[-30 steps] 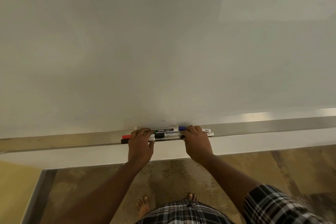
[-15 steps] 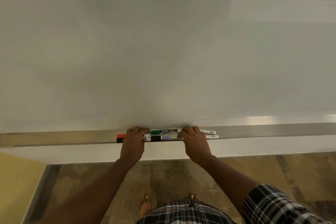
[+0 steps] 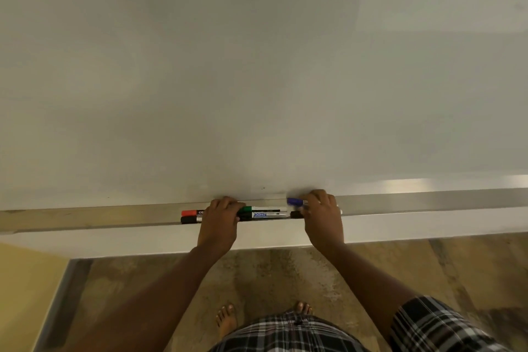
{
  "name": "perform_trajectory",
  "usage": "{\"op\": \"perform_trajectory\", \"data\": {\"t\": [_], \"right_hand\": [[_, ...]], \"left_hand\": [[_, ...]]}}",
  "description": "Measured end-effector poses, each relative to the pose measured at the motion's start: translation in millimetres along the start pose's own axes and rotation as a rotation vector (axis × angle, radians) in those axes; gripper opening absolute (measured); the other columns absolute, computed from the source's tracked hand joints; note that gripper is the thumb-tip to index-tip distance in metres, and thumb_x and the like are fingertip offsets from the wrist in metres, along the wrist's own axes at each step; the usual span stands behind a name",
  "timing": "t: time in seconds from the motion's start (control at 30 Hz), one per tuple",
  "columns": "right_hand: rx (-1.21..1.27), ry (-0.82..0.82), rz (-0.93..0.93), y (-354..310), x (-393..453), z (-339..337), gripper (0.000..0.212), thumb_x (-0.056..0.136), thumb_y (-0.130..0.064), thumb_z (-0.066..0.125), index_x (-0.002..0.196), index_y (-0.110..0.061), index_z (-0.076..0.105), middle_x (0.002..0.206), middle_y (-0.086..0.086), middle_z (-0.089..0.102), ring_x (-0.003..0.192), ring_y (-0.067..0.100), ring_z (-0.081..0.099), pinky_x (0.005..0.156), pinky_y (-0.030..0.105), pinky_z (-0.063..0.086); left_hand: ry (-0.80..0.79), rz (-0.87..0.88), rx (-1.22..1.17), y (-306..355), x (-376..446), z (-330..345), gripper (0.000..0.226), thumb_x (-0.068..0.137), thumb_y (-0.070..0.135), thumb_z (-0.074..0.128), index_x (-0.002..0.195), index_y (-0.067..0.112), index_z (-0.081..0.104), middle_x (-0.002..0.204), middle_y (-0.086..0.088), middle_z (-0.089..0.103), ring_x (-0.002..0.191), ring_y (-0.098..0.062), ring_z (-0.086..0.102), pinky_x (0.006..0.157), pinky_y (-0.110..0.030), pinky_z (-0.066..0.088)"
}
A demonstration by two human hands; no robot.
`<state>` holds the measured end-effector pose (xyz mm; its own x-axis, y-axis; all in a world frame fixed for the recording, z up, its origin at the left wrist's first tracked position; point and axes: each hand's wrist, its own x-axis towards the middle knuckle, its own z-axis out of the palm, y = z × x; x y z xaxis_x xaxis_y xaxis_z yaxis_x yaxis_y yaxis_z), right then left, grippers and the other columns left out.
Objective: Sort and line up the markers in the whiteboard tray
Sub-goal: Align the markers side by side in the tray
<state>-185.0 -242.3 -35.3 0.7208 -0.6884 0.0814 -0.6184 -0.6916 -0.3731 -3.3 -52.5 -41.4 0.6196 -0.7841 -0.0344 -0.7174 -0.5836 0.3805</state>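
Note:
Several markers lie end to end in two rows in the metal whiteboard tray [image 3: 414, 200]. A red-capped marker [image 3: 190, 212] and a black-capped marker [image 3: 189, 219] stick out left of my left hand [image 3: 220, 223], which rests with curled fingers on them. Between the hands lie a green-capped marker [image 3: 263, 208] and a white marker with blue print [image 3: 264, 215]. My right hand [image 3: 323, 217] holds a blue-capped marker [image 3: 295, 202] lifted slightly at the back row; a black cap [image 3: 296, 214] shows below it.
The whiteboard [image 3: 257, 66] fills the upper view. Below the tray runs a pale ledge [image 3: 114, 240], then a mottled brown floor [image 3: 271, 274] with my bare feet. A yellow wall with a metal strip [image 3: 60, 303] stands at the lower left.
My right hand has shifted right and lifted the blue-capped marker, whose cap now shows. My left hand stays on the left markers; the red and black caps stick out further.

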Motion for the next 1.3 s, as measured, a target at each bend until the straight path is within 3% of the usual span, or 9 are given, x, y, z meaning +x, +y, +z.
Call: {"op": "perform_trajectory", "data": {"t": [0.17, 0.3, 0.5, 0.8, 1.0, 1.07, 1.17, 1.23, 1.3], "right_hand": [[-0.044, -0.016, 0.104, 39.8, -3.7, -11.7, 0.039, 0.087, -0.002, 0.063, 0.121, -0.022, 0.066, 0.125, 0.001, 0.063, 0.112, 0.029, 0.052, 0.088, 0.042, 0.051], [-0.043, -0.109, 0.055, 45.9, 2.8, -18.3, 0.036, 0.086, -0.001, 0.059, 0.111, -0.026, 0.065, 0.114, -0.005, 0.063, 0.102, 0.024, 0.053, 0.079, 0.04, 0.052], [-0.123, -0.131, -0.036, 48.9, 13.2, -23.4, 0.029, 0.083, -0.004, 0.061, 0.099, -0.028, 0.06, 0.107, -0.006, 0.061, 0.095, 0.023, 0.052, 0.067, 0.033, 0.04], [-0.025, -0.123, -0.044, 50.0, 15.2, -17.0, 0.032, 0.084, -0.001, 0.06, 0.105, -0.024, 0.071, 0.104, -0.003, 0.057, 0.093, 0.022, 0.047, 0.073, 0.038, 0.048], [-0.06, -0.059, 0.024, 51.7, 6.8, -14.2, 0.034, 0.081, -0.003, 0.062, 0.11, -0.019, 0.064, 0.114, 0.001, 0.058, 0.102, 0.027, 0.051, 0.08, 0.04, 0.051], [-0.025, 0.014, 0.121, 56.3, 1.7, -13.4, 0.03, 0.084, -0.006, 0.063, 0.111, -0.018, 0.065, 0.115, 0.004, 0.058, 0.103, 0.029, 0.051, 0.084, 0.04, 0.051], [0.049, 0.051, 0.287, 62.7, 0.0, -13.2, 0.025, 0.089, -0.013, 0.061, 0.113, -0.017, 0.066, 0.117, 0.011, 0.055, 0.101, 0.033, 0.051, 0.085, 0.041, 0.049], [0.075, 0.017, 0.32, 62.8, 2.8, -13.2, 0.021, 0.092, -0.016, 0.06, 0.111, -0.018, 0.067, 0.117, 0.011, 0.054, 0.1, 0.03, 0.053, 0.083, 0.039, 0.052], [0.09, -0.015, 0.3, 60.3, 6.5, -12.4, 0.019, 0.092, -0.016, 0.058, 0.108, -0.017, 0.068, 0.115, 0.01, 0.055, 0.095, 0.027, 0.054, 0.08, 0.039, 0.055]], "left_hand": [[0.014, 0.067, -0.006, 8.7, 8.5, 0.1, 0.029, 0.091, 0.023, 0.058, 0.118, 0.027, 0.066, 0.116, 0.007, 0.062, 0.105, -0.019, 0.052, 0.089, -0.036, 0.046], [0.029, -0.003, -0.053, 15.2, 13.3, 0.9, 0.023, 0.086, 0.02, 0.064, 0.107, 0.027, 0.071, 0.105, 0.009, 0.066, 0.098, -0.018, 0.054, 0.083, -0.034, 0.047], [0.034, -0.02, -0.037, 12.3, 12.5, 0.5, 0.025, 0.085, 0.02, 0.066, 0.109, 0.027, 0.07, 0.106, 0.007, 0.066, 0.101, -0.019, 0.054, 0.085, -0.036, 0.048], [0.065, -0.048, -0.06, 16.4, 9.4, 2.6, 0.027, 0.084, 0.02, 0.066, 0.11, 0.025, 0.069, 0.11, 0.005, 0.065, 0.107, -0.02, 0.051, 0.091, -0.035, 0.047], [0.145, -0.063, -0.072, 14.6, 1.8, -4.5, 0.026, 0.083, 0.018, 0.067, 0.109, 0.022, 0.067, 0.111, 0.001, 0.064, 0.108, -0.022, 0.05, 0.091, -0.037, 0.048], [0.225, -0.132, -0.06, 7.3, -3.6, -9.4, 0.027, 0.08, 0.016, 0.068, 0.107, 0.019, 0.067, 0.111, -0.004, 0.063, 0.106, -0.027, 0.051, 0.088, -0.041, 0.049], [0.356, -0.421, -0.084, -12.0, -12.1, -15.7, 0.03, 0.079, 0.013, 0.067, 0.109, 0.013, 0.063, 0.114, -0.016, 0.056, 0.103, -0.039, 0.05, 0.081, -0.048, 0.049], [0.395, -0.608, -0.155, -26.7, -15.4, -18.6, 0.03, 0.084, 0.014, 0.062, 0.113, 0.007, 0.06, 0.117, -0.024, 0.052, 0.105, -0.045, 0.049, 0.082, -0.052, 0.049], [0.388, -0.674, -0.245, -38.5, -15.7, -20.1, 0.029, 0.089, 0.013, 0.058, 0.116, 0.003, 0.06, 0.117, -0.027, 0.053, 0.105, -0.047, 0.052, 0.086, -0.053, 0.048]]}}
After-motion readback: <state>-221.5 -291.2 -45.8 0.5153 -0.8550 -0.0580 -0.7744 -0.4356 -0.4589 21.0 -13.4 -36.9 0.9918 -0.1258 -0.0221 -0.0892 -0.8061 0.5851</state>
